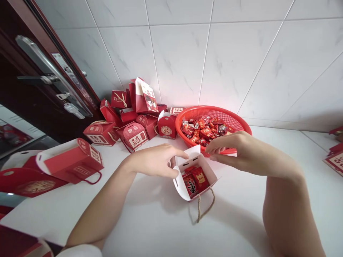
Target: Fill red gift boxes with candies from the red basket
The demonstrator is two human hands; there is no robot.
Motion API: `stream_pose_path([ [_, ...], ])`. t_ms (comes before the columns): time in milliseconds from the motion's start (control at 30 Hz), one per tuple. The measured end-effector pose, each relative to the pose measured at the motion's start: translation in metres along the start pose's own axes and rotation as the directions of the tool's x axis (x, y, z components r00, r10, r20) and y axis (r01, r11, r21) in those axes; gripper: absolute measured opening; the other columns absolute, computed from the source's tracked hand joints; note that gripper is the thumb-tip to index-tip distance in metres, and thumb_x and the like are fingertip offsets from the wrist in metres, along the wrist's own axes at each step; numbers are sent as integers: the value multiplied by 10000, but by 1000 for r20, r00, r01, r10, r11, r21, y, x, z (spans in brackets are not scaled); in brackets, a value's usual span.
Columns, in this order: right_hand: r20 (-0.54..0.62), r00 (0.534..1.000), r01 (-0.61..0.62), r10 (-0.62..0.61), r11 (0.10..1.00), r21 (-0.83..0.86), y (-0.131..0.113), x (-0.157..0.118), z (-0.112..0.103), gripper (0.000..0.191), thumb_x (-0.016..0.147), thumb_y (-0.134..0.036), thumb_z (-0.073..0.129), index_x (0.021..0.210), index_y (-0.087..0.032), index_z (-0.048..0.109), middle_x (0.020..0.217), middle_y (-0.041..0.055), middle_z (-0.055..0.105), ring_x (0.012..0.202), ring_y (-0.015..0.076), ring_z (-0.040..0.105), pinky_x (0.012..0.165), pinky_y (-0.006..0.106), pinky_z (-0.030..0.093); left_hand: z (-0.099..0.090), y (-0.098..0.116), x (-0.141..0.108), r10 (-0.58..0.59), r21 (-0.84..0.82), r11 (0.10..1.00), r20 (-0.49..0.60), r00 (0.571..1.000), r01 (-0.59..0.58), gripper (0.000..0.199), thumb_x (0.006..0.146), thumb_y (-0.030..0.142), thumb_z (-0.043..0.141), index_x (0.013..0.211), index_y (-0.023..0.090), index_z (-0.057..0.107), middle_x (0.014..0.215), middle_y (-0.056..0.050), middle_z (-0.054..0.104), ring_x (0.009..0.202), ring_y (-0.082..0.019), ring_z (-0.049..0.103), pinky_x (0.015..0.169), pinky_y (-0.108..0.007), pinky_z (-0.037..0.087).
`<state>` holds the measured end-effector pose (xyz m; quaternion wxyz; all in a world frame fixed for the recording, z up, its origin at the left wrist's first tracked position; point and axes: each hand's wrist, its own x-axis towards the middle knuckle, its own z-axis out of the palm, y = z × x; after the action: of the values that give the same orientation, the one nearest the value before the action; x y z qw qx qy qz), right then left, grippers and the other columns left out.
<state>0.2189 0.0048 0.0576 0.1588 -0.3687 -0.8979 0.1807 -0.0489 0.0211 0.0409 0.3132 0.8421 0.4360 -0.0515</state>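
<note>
An opened gift box (211,173) with white inside and raised flaps sits on the white table, a twine handle hanging from its front. Red candy packets (197,180) with printed characters lie inside it. My left hand (157,160) is at the box's left side, thumb and forefinger around a white flap. Just above the box's right rear corner hovers my right hand (238,153), fingers bent, thumb and forefinger slightly apart, with nothing visible between them. Behind it stands a red plastic basket (242,125) full of small wrapped candies (206,130), its front rim partly covered by that hand.
Several red gift boxes (134,135) are piled against the tiled wall (179,64). Two larger boxes (72,160) lie at the left table edge, near a dark door with a metal handle (48,64). Another red box (334,159) shows at the far right.
</note>
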Motion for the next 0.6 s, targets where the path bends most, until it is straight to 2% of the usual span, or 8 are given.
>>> stream_pose_path([
  [133, -7, 1000, 2, -2, 1000, 3, -3, 3, 5, 233, 987, -286, 568, 1032, -229, 789, 805, 34, 761, 640, 167, 641, 593, 278, 433, -9, -14, 2, 15, -11, 1000, -28, 1000, -15, 664, 742, 241, 621, 1406, 251, 641, 1079, -27, 765, 924, -195, 715, 784, -250, 531],
  [200, 76, 997, 8, -10, 1000, 21, -8, 9, 12, 256, 994, -258, 552, 1113, -247, 779, 798, 17, 747, 632, 151, 619, 610, 273, 420, -12, -17, 2, 6, -4, 1000, -40, 999, -6, 669, 737, 232, 611, 1405, 238, 640, 1108, -34, 761, 922, -191, 711, 791, -252, 532],
  [267, 210, 978, -10, 6, 1000, 18, -12, 15, 18, 282, 989, -232, 545, 1166, -275, 760, 793, -5, 723, 626, 139, 593, 616, 268, 400, -14, -18, 1, 5, 4, 1000, -38, 999, -5, 663, 738, 227, 606, 1400, 224, 641, 1130, -39, 761, 920, -188, 712, 793, -251, 535],
  [300, 278, 960, -33, 31, 999, 2, -14, 17, 20, 277, 985, -228, 539, 1146, -279, 758, 780, -13, 703, 614, 135, 573, 604, 267, 384, -14, -18, 0, 7, 5, 1000, -33, 999, -7, 658, 741, 226, 607, 1398, 218, 641, 1144, -41, 761, 923, -187, 713, 794, -250, 536],
  [367, 361, 925, -101, 116, 993, -59, -15, 19, 21, 234, 982, -246, 524, 986, -250, 758, 722, -16, 648, 569, 130, 514, 560, 276, 335, -15, -19, -1, 9, -1, 1000, -26, 1000, -9, 651, 750, 233, 615, 1400, 203, 635, 1197, -53, 754, 944, -189, 718, 797, -245, 539],
  [467, 367, 902, -195, 227, 973, -121, -13, 15, 17, 293, 987, -298, 507, 753, -215, 661, 657, -10, 588, 546, 134, 459, 530, 291, 286, -16, -20, -3, -1, 21, 1000, -11, 1000, 1, 646, 779, 268, 634, 1419, 182, 615, 1260, -76, 736, 990, -200, 722, 810, -246, 541],
  [600, 371, 899, -228, 233, 972, -58, -7, 9, 11, 236, 907, -424, 658, 785, -224, 630, 786, 1, 646, 693, 165, 561, 587, 266, 367, -16, -19, -5, 10, 104, 994, 17, 1000, -11, 626, 808, 303, 666, 1426, 213, 615, 1281, -77, 727, 1020, -210, 719, 836, -264, 525],
])
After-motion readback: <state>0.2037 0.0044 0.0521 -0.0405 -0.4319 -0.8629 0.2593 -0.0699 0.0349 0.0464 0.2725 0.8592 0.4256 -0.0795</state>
